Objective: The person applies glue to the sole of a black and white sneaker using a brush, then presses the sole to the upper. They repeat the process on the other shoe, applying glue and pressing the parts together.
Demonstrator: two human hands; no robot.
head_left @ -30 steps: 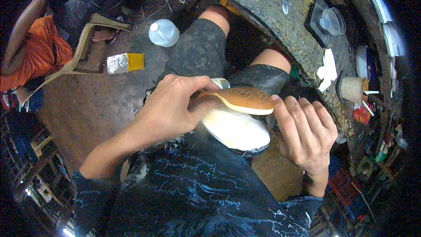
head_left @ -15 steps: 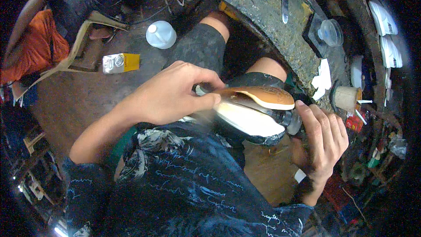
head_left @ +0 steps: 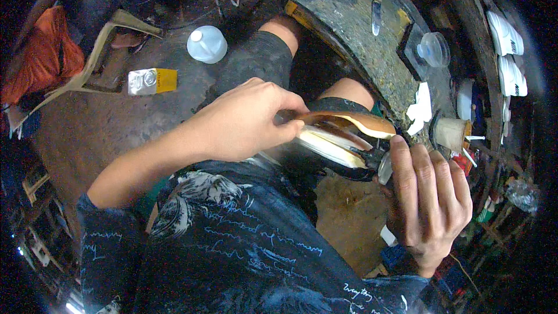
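A brown sole piece with a cream edge lies over a long white and dark shoe-shaped piece, with a gap between them. My left hand pinches their left end between thumb and fingers. At the right end, my right hand curls over a dark piece with a greyish rounded end. Its fingertips reach the tip of the brown sole piece; its thumb is mostly hidden. Both pieces are above my lap, and blur near my left hand hides the lower edge.
A knife, a clear plastic cup and a torn white scrap lie on the worn bench. A translucent jug and a yellow-and-silver box stand on the floor. White shoes line the right side.
The brown sole piece and the white piece have tilted, so less of the white surface shows. My right hand has shifted slightly right and down; my left hand keeps its pinch.
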